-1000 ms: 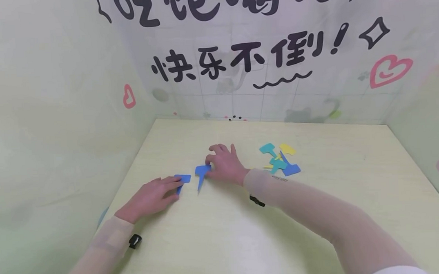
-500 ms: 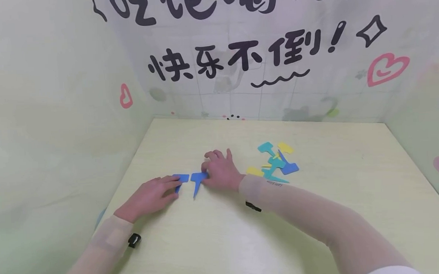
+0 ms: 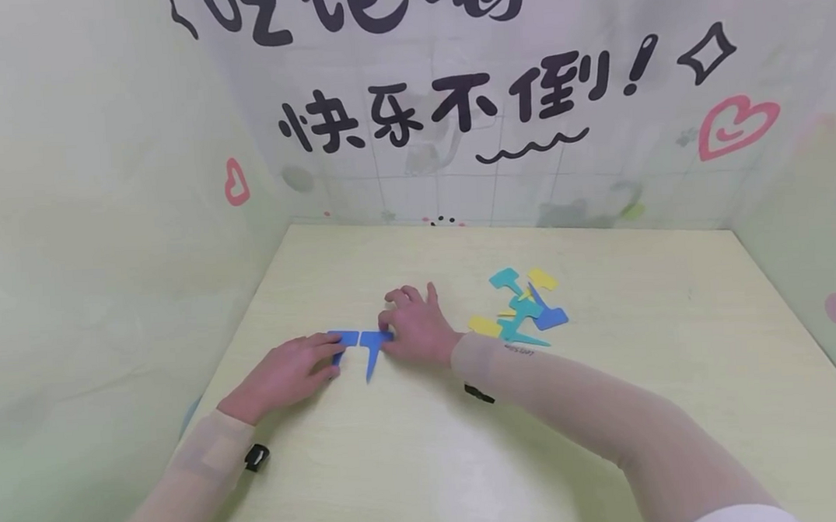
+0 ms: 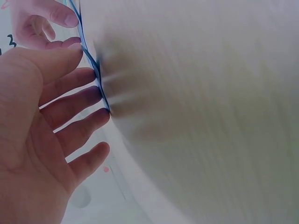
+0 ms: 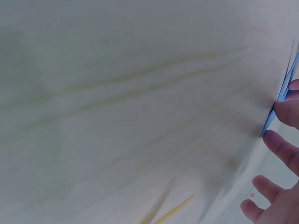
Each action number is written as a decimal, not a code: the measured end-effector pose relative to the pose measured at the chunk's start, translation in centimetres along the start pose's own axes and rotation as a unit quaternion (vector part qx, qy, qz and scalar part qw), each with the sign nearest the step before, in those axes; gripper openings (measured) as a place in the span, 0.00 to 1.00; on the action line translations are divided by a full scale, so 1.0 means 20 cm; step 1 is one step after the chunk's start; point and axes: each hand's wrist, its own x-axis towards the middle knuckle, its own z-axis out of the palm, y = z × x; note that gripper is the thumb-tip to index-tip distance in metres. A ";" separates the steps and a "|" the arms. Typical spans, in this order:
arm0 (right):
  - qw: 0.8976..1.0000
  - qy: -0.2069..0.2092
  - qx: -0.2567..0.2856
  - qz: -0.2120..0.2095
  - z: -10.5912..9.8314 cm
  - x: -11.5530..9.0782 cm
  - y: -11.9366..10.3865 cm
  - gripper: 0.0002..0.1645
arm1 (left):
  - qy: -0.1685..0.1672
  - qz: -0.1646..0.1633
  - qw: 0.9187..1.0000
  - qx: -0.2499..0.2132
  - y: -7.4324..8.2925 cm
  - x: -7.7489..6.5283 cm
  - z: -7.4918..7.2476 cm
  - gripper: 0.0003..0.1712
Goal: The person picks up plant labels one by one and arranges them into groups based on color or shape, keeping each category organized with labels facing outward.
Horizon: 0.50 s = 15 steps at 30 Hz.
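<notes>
Two blue T-shaped plant labels lie flat with their heads side by side, a thin gap between them. My left hand (image 3: 286, 372) rests its fairly straight fingers on the left blue label (image 3: 349, 339), covering part of its head and stem. The right blue label (image 3: 371, 345) has its pointed stem toward me; my right hand (image 3: 419, 327) pinches its right end between thumb and forefinger, the other fingers raised. In the left wrist view, the left hand's fingertips (image 4: 103, 113) press along the label's edge. The right wrist view shows thumb and forefinger (image 5: 275, 140) at the blue label.
A loose pile of plant labels lies right of the right hand: teal ones (image 3: 525, 309), yellow ones (image 3: 486, 326) and a blue one (image 3: 550, 316), partly overlapping. The pale wooden table (image 3: 646, 344) meets a printed wall covering (image 3: 359, 201) at the back and both sides.
My right hand has slid its blue label left and slightly toward me, up close beside the other one. The left hand has stayed on its label. More of the pile shows.
</notes>
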 end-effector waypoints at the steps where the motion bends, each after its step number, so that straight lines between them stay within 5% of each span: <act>1: 1.000 0.001 -0.001 -0.001 0.00 0.00 0.00 0.11 | 0.000 -0.001 1.000 0.001 0.00 0.00 0.00 0.24; 15: 1.000 0.008 0.019 0.002 -0.01 0.01 0.00 0.13 | 0.015 0.011 1.000 0.015 0.00 0.02 -0.03 0.22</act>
